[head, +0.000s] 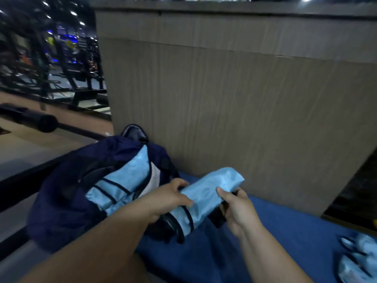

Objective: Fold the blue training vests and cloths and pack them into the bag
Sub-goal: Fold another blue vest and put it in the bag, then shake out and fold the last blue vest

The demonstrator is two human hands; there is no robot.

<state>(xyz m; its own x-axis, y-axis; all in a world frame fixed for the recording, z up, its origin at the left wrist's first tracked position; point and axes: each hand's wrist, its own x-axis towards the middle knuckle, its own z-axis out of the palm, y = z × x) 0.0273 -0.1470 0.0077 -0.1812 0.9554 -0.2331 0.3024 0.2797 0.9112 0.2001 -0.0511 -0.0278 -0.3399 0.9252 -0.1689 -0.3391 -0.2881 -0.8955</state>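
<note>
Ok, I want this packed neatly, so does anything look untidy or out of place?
Yes: folded vests stick out of the navy bag, and crumpled vests lie on the blue mat, bottom right. The held vest looks tidy.

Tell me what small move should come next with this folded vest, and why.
Probably slide the folded vest, gripped by the left hand and right hand, left into the navy bag: it looks folded, and the bag already holds other vests.
</note>
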